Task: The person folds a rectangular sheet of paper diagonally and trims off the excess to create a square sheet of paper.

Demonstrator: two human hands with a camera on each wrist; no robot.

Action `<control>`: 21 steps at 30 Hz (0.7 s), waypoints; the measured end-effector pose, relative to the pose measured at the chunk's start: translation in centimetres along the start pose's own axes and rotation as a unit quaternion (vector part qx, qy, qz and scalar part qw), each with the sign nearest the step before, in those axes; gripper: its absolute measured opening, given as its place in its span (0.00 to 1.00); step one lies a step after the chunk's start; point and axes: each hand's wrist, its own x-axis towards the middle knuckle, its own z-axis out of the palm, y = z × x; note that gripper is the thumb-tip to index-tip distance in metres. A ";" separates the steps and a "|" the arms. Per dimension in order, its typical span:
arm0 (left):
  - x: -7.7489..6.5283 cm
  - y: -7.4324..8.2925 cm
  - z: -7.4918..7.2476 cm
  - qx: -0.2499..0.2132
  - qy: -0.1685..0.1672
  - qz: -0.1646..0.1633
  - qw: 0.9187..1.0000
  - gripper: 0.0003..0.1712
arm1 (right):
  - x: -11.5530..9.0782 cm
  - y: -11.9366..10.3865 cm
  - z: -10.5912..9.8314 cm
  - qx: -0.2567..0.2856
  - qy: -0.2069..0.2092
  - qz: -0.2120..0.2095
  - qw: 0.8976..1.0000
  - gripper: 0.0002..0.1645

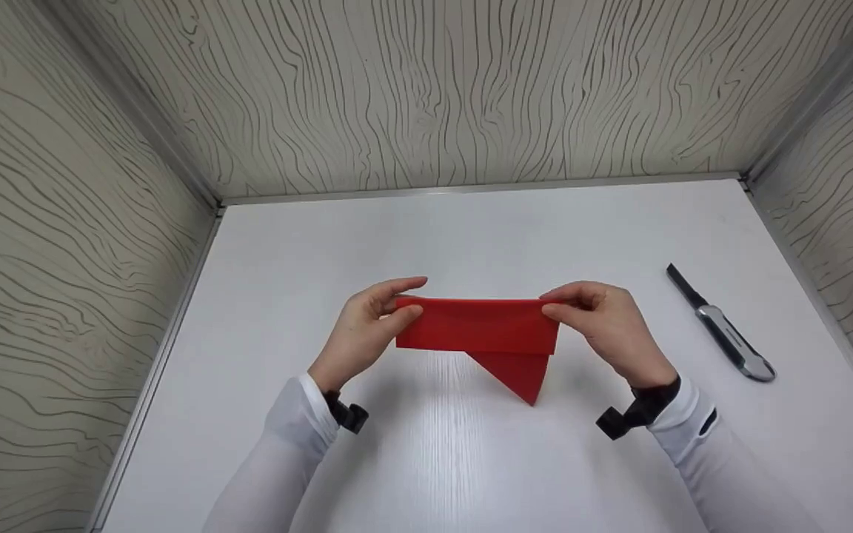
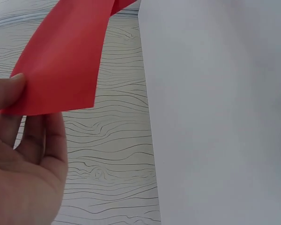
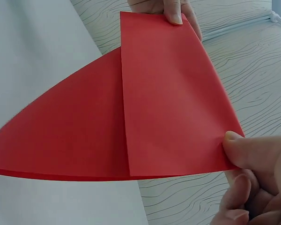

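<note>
A folded sheet of red paper [image 1: 474, 326] is held up between both hands, its long folded edge along the top. A triangular flap [image 1: 517, 374] hangs below the folded band on the right side. The left hand [image 1: 358, 329] pinches the band's left end, thumb in front and fingers behind. At the other end, the right hand [image 1: 611, 326] pinches the upper corner between thumb and fingers. The right wrist view shows the band [image 3: 173, 98] lying over the larger flap [image 3: 75, 122], with the right thumb [image 3: 253, 150] on its corner.
A utility knife [image 1: 730, 337] with a dark blade and a silver-grey handle lies on the white table [image 1: 286, 259], right of the right hand. Wood-grain patterned panels [image 1: 426, 96] stand behind the table and at both sides.
</note>
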 end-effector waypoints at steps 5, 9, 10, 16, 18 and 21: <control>0.1 0.3 -0.3 0.049 0.003 -0.011 0.999 0.24 | -0.2 -0.4 -0.3 -0.025 0.007 0.023 0.999 0.14; 0.2 0.3 -0.7 0.055 0.001 -0.008 0.998 0.15 | -0.3 -0.5 -0.5 -0.032 0.005 0.028 0.999 0.13; 0.2 0.3 -0.8 0.050 0.001 -0.009 0.999 0.14 | -0.3 -0.5 -0.6 -0.028 0.003 0.027 0.999 0.13; 0.1 0.1 -1.3 0.018 -0.010 -0.033 0.999 0.12 | -0.5 -0.2 -0.6 0.031 -0.013 0.007 0.999 0.15; 0.1 0.1 -1.2 0.020 -0.009 -0.039 0.999 0.12 | -0.5 -0.1 -0.5 0.050 -0.016 -0.003 0.999 0.15; 0.1 0.2 -1.1 0.025 -0.004 -0.040 0.999 0.11 | -0.4 0.0 -0.3 0.073 -0.015 -0.014 0.997 0.14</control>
